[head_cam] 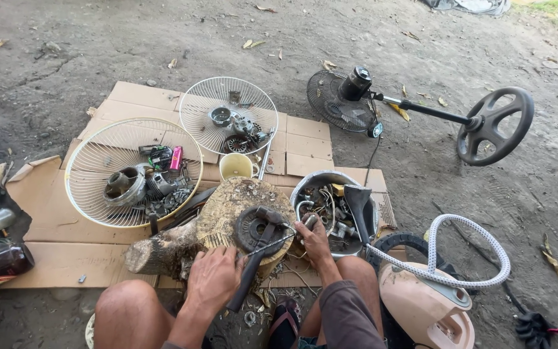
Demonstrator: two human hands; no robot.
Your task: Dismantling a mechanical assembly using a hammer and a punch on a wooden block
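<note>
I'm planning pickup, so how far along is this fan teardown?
Done: two grilles lie off, filled with parts. In hand: the left hand grips a hammer, the right hand steadies a round part on the log. Left: the stand fan looks mostly whole.

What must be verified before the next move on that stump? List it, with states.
1. Left hand closed round the hammer handle: ok.
2. Right hand gripping the thin metal tool: ok.
3. Dark round part lying on the stump top: ok.
4. Stump top free of debris: not ok.
5. Stump steady on the cardboard: cannot tell.
</note>
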